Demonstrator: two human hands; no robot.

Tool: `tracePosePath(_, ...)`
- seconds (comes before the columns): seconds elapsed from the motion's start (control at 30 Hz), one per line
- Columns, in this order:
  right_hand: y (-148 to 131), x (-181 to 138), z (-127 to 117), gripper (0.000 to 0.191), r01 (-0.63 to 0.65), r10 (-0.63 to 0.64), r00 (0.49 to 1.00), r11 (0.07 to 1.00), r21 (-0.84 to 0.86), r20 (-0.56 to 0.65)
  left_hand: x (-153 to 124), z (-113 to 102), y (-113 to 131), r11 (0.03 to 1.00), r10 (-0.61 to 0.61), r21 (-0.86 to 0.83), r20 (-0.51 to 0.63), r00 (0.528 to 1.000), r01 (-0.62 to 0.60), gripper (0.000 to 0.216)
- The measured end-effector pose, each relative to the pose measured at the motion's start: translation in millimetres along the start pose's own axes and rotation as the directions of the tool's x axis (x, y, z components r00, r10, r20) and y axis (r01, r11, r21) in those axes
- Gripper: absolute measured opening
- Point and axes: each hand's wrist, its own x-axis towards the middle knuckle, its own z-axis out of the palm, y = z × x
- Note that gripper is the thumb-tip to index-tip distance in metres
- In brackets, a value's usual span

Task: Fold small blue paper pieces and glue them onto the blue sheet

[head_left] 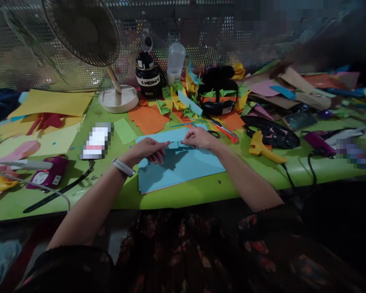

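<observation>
Head view: you hold a small blue paper strip (175, 144) near the middle of the frame, stretched between both hands. Your left hand (151, 151) pinches its left end, thumb and forefinger together on it, the other fingers loose below; your right hand (198, 137) has its fingertips closed on the right end. Beneath your hands lies a large blue sheet (183, 171) on the green worktop (177, 201); you cannot tell whether your lower left fingers touch it. A pale wristband (123, 167) circles your left wrist. Just beyond your right hand lies an orange cutter (227, 132). Right of centre, a yellow glue gun (262, 147) rests beside a black tray (280, 136). Left of centre you have a phone (96, 140), and toward the upper left a fan (82, 30) stands near a black bottle (148, 77).
</observation>
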Motion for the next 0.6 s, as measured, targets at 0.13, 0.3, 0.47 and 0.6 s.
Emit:
tracePosePath(0.13, -11.4, -12.0, -10.5, 0.024, 0.027, -0.024, 0.999, 0.987, 0.157, -0.026, -0.8, 14.6, -1.8, 0.956, -0.071, -0.272, 0.155, 0.985, 0.112, 0.05)
tracePosePath(0.3, -16.2, -18.5, -13.1, 0.028, 0.062, -0.059, 0.998, 0.986, 0.154, -0.027, 11.7, 40.3, -2.3, 0.719, 0.006, -0.693, 0.064, 0.998, 0.04, 0.037)
tracePosePath(0.47, -9.1, -17.4, -11.3, 0.029, 0.168, -0.168, 0.986, 0.986, -0.022, -0.022, 25.1, 53.6, -6.3, 0.559, 0.15, -0.806, -0.133, 0.98, -0.195, 0.018)
tracePosePath(0.6, -9.7, -20.5, -4.4, 0.019, 0.177, -0.246, 0.953, 0.924, -0.338, -0.174, 25.6, 60.1, -8.7, 0.531, 0.152, -0.807, -0.209, 0.966, -0.258, 0.022)
